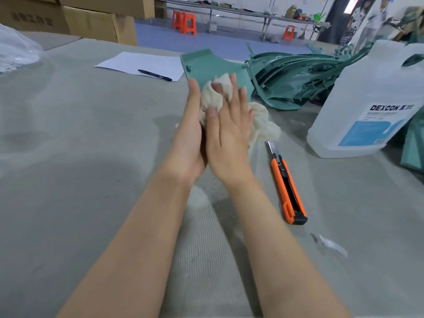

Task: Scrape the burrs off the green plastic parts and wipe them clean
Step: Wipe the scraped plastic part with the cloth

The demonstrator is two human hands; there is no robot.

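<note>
A flat green plastic part (206,65) stands raised above the table in the middle of the view. My left hand (191,134) holds it from the left side, fingers straight along its edge. My right hand (229,125) presses a cream cloth (212,95) against the part's face, thumb and fingers laid over the cloth; the rest of the cloth hangs out to the right. A pile of more green plastic parts (293,79) lies on the table behind and to the right.
An orange utility knife (288,187) with its blade out lies right of my right forearm. A big translucent DEXCON jug (371,104) stands at the right. A paper sheet (144,65) with a black pen (154,75) lies further back. Cardboard boxes (91,21) stand far left.
</note>
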